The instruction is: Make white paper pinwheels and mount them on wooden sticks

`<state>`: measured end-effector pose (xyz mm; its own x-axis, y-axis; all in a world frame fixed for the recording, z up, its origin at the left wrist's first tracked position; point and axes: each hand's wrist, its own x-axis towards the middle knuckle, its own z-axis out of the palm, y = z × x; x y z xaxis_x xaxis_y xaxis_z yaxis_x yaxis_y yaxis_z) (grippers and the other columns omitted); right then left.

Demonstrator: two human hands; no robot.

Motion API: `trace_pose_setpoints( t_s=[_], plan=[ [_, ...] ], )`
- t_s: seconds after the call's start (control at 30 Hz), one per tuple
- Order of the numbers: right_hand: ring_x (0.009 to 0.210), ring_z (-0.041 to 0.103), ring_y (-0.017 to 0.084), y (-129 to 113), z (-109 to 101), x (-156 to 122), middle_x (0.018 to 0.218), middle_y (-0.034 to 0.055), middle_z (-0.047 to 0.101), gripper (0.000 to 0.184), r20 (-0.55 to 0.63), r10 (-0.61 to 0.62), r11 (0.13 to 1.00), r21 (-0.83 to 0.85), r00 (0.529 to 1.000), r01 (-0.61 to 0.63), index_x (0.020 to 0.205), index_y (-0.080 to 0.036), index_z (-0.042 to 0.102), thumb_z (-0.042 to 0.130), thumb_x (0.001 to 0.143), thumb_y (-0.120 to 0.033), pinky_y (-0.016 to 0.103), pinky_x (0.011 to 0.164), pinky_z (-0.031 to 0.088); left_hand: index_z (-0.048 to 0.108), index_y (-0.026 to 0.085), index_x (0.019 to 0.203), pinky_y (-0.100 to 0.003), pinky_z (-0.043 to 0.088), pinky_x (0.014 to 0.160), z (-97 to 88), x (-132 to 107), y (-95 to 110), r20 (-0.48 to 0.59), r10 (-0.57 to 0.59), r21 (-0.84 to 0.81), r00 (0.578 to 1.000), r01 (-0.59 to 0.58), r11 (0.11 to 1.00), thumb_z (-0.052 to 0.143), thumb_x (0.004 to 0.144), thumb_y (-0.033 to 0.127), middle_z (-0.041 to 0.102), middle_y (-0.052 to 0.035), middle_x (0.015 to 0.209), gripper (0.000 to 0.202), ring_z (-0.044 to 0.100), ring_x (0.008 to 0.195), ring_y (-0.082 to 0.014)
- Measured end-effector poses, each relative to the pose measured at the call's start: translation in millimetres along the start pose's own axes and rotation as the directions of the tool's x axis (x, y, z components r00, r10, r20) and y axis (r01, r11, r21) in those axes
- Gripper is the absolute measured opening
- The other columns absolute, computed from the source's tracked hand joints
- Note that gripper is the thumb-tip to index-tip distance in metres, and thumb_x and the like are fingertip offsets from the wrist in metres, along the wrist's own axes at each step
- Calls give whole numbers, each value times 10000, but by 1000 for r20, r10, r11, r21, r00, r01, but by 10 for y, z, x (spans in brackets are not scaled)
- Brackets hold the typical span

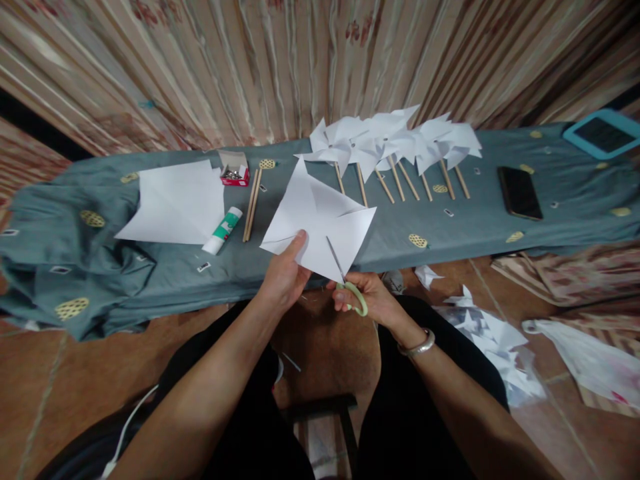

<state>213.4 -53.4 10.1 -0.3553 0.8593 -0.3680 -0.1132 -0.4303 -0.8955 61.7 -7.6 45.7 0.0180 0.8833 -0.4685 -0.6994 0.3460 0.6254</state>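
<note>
My left hand (285,270) pinches the near edge of a creased white paper square (320,223), thumb on top, and holds it up in front of the low table. Green-handled scissors (350,290) are gripped in my right hand (367,297); their blades reach up into the paper from its near corner. A silver bangle (417,345) sits on my right wrist.
On the blue-grey cloth (450,220) lie a stack of white sheets (175,203), a glue stick (223,230), two wooden sticks (251,203), a red box of pins (234,170), finished paper pinwheels (395,143), a black phone (520,193) and a blue-cased tablet (603,133). Paper scraps (490,333) litter the floor at right.
</note>
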Motion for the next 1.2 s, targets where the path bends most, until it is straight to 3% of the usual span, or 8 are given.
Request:
trace_pose_setpoints(
  t_s=[0.67, 0.97, 1.2],
  plan=[
    [445, 531, 60, 6, 6, -4, 532, -35, 634, 408, -21, -17, 1000, -13, 1000, 16, 722, -154, 699, 880, 521, -460, 183, 449, 441, 640, 105, 1096, -317, 551, 894, 6, -8, -3, -29, -18, 10, 999, 18, 1000, 554, 891, 122, 740, -81, 980, 224, 701, 899, -178],
    [450, 543, 65, 29, 3, -2, 541, -38, 630, 399, -22, -40, 999, -22, 999, 40, 725, -158, 693, 860, 559, -480, 200, 474, 472, 642, 103, 1080, -315, 553, 886, -10, -15, -20, -3, -21, 19, 1000, 21, 1000, 623, 848, 134, 733, -101, 1015, 235, 700, 930, -193],
    [407, 515, 48, 25, 32, 5, 491, -46, 630, 397, -64, -15, 999, 38, 998, 18, 677, -160, 693, 900, 479, -436, 166, 417, 422, 633, 93, 1096, -328, 554, 886, -14, -18, -20, 7, -18, 29, 1000, 18, 999, 581, 876, 139, 730, -109, 1010, 230, 694, 945, -198]
  ],
)
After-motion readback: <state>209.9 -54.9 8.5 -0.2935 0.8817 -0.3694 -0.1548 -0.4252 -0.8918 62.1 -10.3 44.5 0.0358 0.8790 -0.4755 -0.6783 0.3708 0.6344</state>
